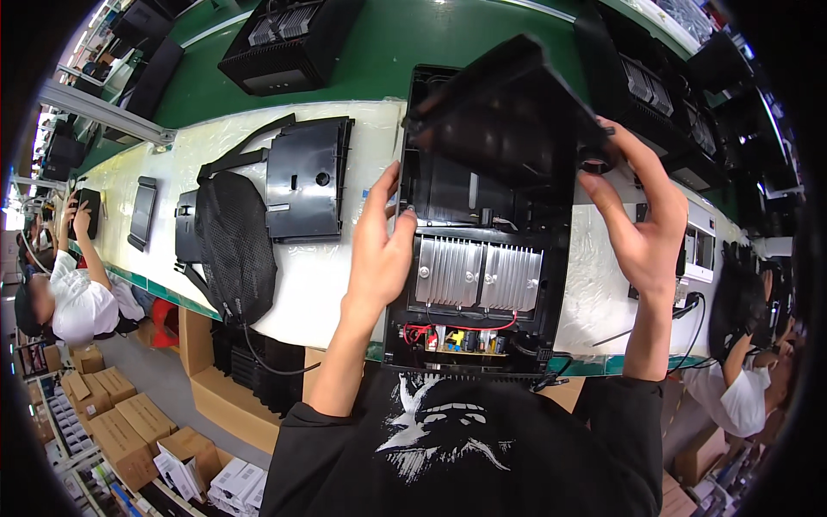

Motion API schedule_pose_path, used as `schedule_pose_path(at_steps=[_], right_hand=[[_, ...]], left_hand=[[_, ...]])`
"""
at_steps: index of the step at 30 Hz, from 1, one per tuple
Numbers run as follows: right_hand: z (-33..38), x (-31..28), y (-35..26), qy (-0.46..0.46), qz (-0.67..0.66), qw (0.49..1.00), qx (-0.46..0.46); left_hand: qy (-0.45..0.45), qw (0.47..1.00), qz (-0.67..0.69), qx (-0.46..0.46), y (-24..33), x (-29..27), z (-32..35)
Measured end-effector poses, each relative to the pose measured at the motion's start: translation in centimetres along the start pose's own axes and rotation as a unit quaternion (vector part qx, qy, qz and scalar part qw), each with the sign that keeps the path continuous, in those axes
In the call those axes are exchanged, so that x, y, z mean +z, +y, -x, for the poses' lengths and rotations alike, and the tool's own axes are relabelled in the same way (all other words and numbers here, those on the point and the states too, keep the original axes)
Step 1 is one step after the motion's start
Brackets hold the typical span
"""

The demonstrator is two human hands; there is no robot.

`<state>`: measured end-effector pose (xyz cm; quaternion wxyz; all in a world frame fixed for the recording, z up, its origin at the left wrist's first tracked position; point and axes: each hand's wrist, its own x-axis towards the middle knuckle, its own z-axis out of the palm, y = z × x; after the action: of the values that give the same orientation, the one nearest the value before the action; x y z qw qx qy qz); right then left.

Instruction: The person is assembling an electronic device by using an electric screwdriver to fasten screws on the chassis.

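Green-and-white workbench (314,297) is stretching across a busy workshop, and on it, right before the person, a black rectangular housing (557,267) is lying open. Two silver finned heatsinks (448,269) are gleaming inside, with a small circuit board (469,341) sitting nearer. Its long axis is running away from the person, board end closest! Left hand (379,250) is gripping the housing's left side; right hand (644,233) is pinching a glossy black cover (512,121), which is tilting over the far half.
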<state>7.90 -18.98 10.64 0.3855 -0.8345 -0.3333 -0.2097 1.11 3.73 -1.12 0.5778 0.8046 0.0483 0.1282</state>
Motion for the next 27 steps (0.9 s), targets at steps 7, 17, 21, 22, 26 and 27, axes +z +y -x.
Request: schedule_pose_path(at_steps=[7, 17, 21, 22, 26, 27], right_hand=[[0.6, 0.3, 0.2, -0.070, 0.009, 0.997, 0.034], [0.7, 1.0, 0.3, -0.139, 0.066, 0.988, -0.014], [0.4, 1.7, 0.2, -0.125, 0.070, 0.988, -0.057], [0.3, 1.8, 0.0, -0.137, 0.076, 0.986, -0.058], [0.3, 1.7, -0.2, -0.157, 0.094, 0.981, -0.059], [0.2, 1.7, -0.3, -0.160, 0.097, 0.980, -0.060]], left_hand=[[0.005, 1.000, -0.029, -0.009, 0.3, -0.4, 0.0], [0.031, 0.999, 0.002, -0.014, 0.6, -0.1, 0.1], [0.064, 0.997, 0.010, 0.040, 0.8, -0.1, 0.2], [0.063, 0.996, 0.002, 0.059, 0.7, -0.2, 0.2], [0.058, 0.996, -0.008, 0.060, 0.7, -0.4, 0.1], [0.060, 0.996, -0.016, 0.064, 0.6, -0.4, 0.1]])
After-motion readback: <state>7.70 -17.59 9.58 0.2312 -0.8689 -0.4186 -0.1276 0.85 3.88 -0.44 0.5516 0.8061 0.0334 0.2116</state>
